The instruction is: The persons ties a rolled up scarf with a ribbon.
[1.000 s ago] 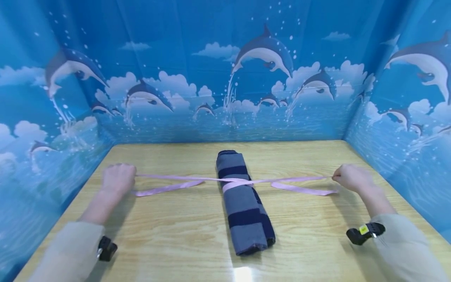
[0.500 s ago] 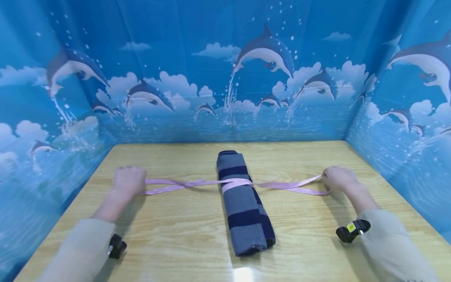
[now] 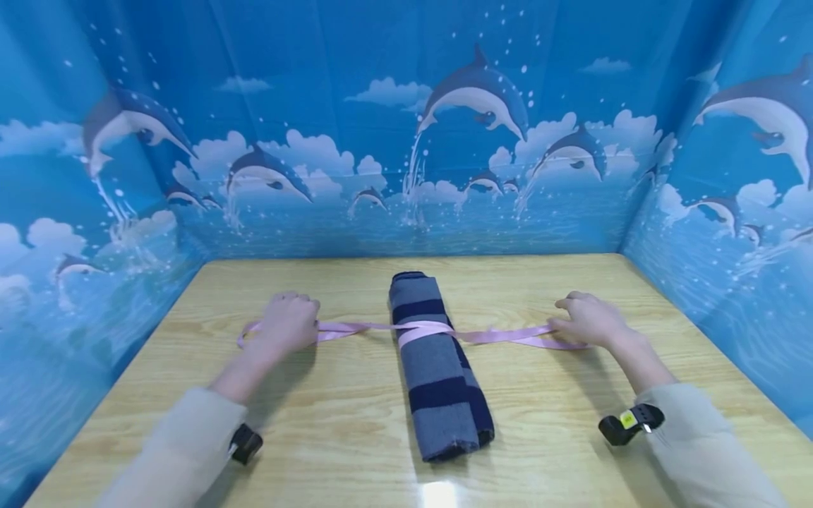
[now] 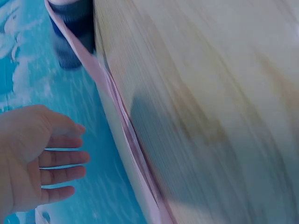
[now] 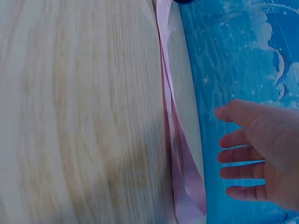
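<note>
A rolled cloth (image 3: 438, 370) with grey and navy stripes lies lengthwise on the table. Around its middle runs a pink ribbon (image 3: 424, 331), crossed on top, its tails stretching out to both sides. My left hand (image 3: 284, 326) hovers over the left tail; in the left wrist view that hand (image 4: 28, 158) has loose fingers holding nothing, apart from the ribbon (image 4: 112, 93). By the right tail is my right hand (image 3: 589, 321). Its camera shows the hand (image 5: 261, 154) with relaxed, spread fingers, and the ribbon (image 5: 189, 200) lying looped on the wood beside it.
The wooden table (image 3: 330, 430) has its far edge against a blue curtain (image 3: 330, 127) printed with dolphins, which also closes off both sides. A black wrist camera (image 3: 246, 444) sits on the left sleeve, another wrist camera (image 3: 629, 423) on the right.
Both hands have let go of the ribbon tails and moved inward, the left one further. The tails, pulled taut before, now lie slack. The cloth roll stays in place.
</note>
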{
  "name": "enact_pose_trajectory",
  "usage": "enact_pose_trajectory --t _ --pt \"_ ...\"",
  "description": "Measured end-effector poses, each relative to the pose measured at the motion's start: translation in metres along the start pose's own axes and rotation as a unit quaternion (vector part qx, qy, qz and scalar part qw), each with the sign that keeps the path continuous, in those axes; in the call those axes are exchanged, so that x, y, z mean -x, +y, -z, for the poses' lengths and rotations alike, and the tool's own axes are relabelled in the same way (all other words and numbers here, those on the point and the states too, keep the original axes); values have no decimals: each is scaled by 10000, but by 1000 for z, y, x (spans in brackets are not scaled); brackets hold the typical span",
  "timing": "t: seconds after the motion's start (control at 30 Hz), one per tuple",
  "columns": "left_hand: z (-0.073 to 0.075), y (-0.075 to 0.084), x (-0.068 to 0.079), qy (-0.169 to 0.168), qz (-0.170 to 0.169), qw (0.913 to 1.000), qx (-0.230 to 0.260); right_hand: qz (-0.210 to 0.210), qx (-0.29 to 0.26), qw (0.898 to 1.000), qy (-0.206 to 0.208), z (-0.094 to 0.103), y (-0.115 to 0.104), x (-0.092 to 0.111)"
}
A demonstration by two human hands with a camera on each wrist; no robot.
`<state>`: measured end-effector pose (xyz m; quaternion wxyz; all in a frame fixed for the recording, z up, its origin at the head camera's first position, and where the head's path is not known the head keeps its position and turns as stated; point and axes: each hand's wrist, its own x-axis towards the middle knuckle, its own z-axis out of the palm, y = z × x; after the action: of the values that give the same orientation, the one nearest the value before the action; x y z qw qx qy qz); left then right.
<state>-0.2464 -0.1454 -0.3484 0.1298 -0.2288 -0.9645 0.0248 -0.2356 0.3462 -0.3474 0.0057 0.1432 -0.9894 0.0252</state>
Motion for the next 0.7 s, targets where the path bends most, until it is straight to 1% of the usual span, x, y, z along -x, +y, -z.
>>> enact_pose_trajectory --t 0.07,0.17,0.27,0.33,0.4,0.53,0.7 --pt "-2 10 -5 121 -188 9997 38 101 -14 9999 73 0 -7 -1" --pt "-3 25 -13 216 -436 9988 96 261 -56 9994 205 0 -18 -5" --pt "-3 40 -20 192 -636 9977 162 450 -101 9984 340 0 -29 -10" --pt "-4 49 -25 101 -768 9967 232 565 -121 9976 383 0 -36 -14" --pt "-5 56 -29 -14 -899 9954 319 663 -153 9971 338 -1 -44 -17" --pt "-9 65 -36 -157 -1140 9916 597 859 -224 9959 163 -3 -59 -21" --pt "-16 69 -43 -186 -1312 9850 1103 1181 -393 9922 95 -8 -73 -26"
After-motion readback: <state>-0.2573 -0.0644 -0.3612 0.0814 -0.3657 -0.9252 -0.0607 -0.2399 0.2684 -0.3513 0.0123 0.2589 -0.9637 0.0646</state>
